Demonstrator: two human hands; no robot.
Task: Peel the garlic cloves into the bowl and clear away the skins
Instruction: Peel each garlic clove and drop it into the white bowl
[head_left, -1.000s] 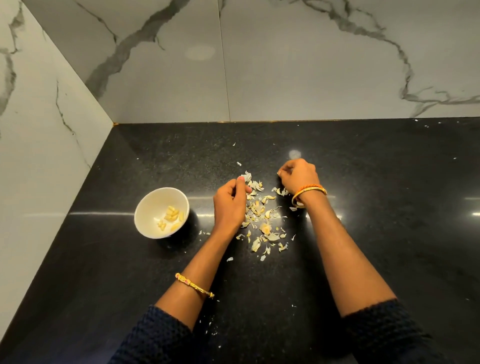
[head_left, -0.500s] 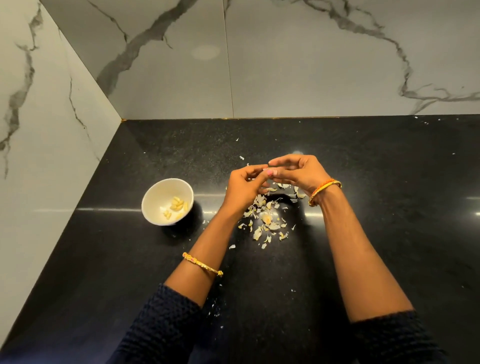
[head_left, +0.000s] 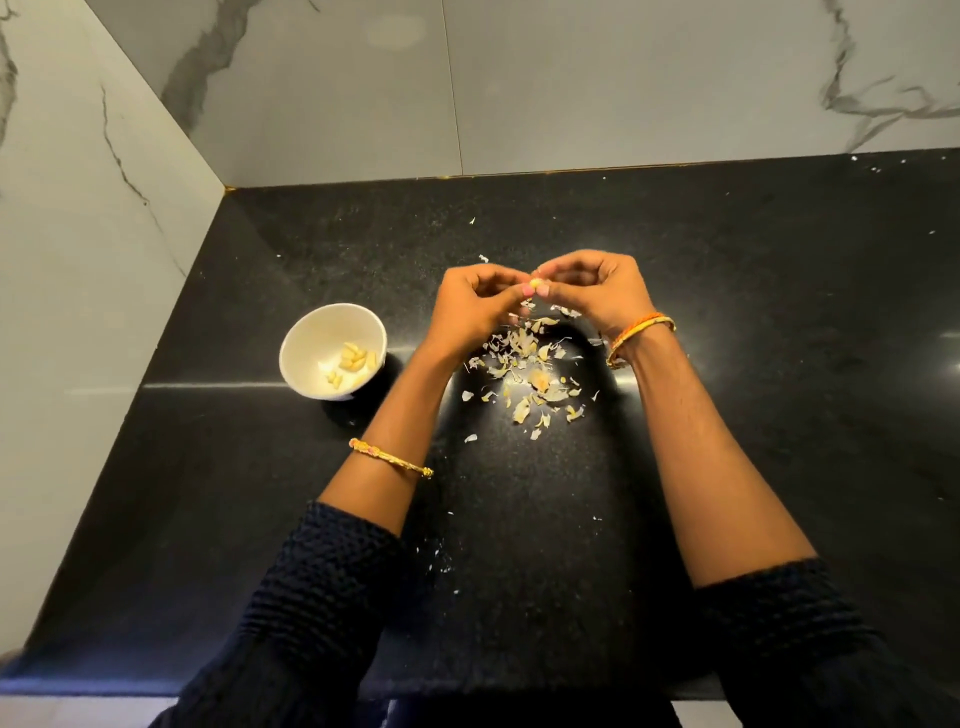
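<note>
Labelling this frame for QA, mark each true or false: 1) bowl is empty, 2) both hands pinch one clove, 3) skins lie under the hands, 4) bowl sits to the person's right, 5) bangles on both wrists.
1) False: the bowl holds several peeled cloves.
2) True: left hand and right hand meet on a clove.
3) True: skins are scattered on the counter below them.
4) False: it sits to the left.
5) True.
</note>
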